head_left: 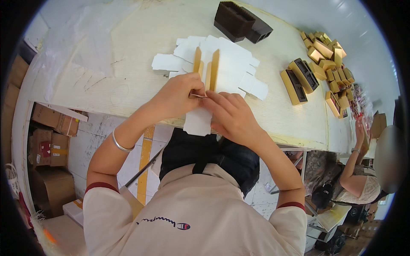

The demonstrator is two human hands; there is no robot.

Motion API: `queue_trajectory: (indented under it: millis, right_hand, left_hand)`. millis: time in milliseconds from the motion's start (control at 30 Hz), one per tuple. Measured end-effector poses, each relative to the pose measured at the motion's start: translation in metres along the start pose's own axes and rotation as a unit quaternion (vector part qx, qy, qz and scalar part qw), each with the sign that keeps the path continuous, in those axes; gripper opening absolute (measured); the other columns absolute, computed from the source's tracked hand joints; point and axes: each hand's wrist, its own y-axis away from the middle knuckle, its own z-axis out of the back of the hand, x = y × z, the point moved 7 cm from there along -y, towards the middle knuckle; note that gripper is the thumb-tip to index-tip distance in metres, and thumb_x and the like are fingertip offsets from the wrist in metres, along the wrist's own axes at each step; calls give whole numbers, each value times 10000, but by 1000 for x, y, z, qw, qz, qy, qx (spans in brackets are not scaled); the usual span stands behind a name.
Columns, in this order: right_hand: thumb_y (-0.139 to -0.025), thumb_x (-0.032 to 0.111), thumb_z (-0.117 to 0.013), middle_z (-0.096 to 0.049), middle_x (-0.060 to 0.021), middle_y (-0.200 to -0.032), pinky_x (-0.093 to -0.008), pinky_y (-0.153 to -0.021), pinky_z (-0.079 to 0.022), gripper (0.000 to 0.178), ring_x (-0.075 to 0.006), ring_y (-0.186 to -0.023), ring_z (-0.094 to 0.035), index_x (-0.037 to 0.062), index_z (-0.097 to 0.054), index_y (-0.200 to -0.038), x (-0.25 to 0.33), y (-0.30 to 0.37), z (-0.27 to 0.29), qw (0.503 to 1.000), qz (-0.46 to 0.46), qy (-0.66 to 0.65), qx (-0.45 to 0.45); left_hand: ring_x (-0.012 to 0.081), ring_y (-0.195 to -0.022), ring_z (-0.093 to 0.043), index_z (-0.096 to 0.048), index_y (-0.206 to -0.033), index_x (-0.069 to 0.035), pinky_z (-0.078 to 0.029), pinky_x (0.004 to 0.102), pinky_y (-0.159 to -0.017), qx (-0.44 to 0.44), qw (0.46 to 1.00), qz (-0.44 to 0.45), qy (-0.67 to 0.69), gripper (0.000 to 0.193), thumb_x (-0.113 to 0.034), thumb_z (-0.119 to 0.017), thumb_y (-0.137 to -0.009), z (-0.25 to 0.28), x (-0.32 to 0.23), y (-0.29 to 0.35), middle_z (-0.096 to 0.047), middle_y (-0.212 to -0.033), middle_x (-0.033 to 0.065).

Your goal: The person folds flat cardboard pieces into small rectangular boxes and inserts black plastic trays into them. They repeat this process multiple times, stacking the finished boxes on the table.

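A partly folded gold carton (pixel 215 70) with a white inside lies in front of me, its side walls standing up and a white end flap (pixel 197 120) stretching toward me over the table edge. My left hand (pixel 184 88) is closed on the left corner at the carton's near end, pinching a small tab. Against the right corner, my right hand (pixel 235 112) has its fingers bent and pressed on the same end. The fingertips of both hands nearly meet there and partly hide the fold. Flat white carton blanks (pixel 232 64) lie spread under and around the carton.
Dark brown plastic trays (pixel 234 20) stand stacked at the far side. To the right are gold boxes with dark inserts (pixel 294 86) and a heap of small gold boxes (pixel 326 64). Clear plastic sheeting (pixel 92 47) lies at left. Another person (pixel 358 177) sits at far right.
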Motion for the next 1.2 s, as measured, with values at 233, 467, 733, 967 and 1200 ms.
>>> queue_trajectory:
  millis: [233,467,733,967,1200]
  right_hand:
    - [-813,-20,-664,-569,-43,-772,-277,-692,-417,528,-147,-745,-513,71,-439,-1283,-48,-9,-9,893,-238,-362,-121]
    - [-759,-17,-677,-538,-91,-1071,-313,-671,-417,372,-171,-771,-515,57,-553,-1102,-36,-8,1,969,-122,-90,-197]
    - [-738,121,-695,-583,-56,-868,-339,-677,-385,158,-228,-748,-533,50,-626,-862,-28,-17,-6,995,-60,66,-34]
    - [-759,108,-702,-609,-112,-861,-402,-735,-445,129,-292,-858,-577,44,-662,-863,-62,-30,4,968,-135,-209,47]
    - [-759,111,-685,-643,-58,-849,-346,-757,-418,56,-229,-851,-554,68,-649,-762,-91,-25,48,986,-72,152,20]
  left_hand:
    - [94,-633,-429,-535,-948,-56,-393,232,-581,134,932,195,276,176,-231,-551,-960,-3,37,0,-495,-800,-6]
    - [77,-654,-451,-482,-998,-74,-405,210,-552,-39,968,103,227,118,-176,-529,-964,3,8,-4,-513,-1012,29]
    - [184,-680,-528,-582,-868,8,-445,302,-633,-58,997,52,26,139,-125,-595,-905,-4,-7,9,-534,-964,88]
    - [253,-752,-548,-620,-876,-5,-442,330,-669,-29,998,-12,-51,141,-36,-697,-761,10,-8,2,-569,-784,98]
    - [239,-951,-550,-637,-1013,-97,-464,328,-835,-139,919,-209,-302,308,-78,-726,-718,66,-43,-3,-561,-1221,72]
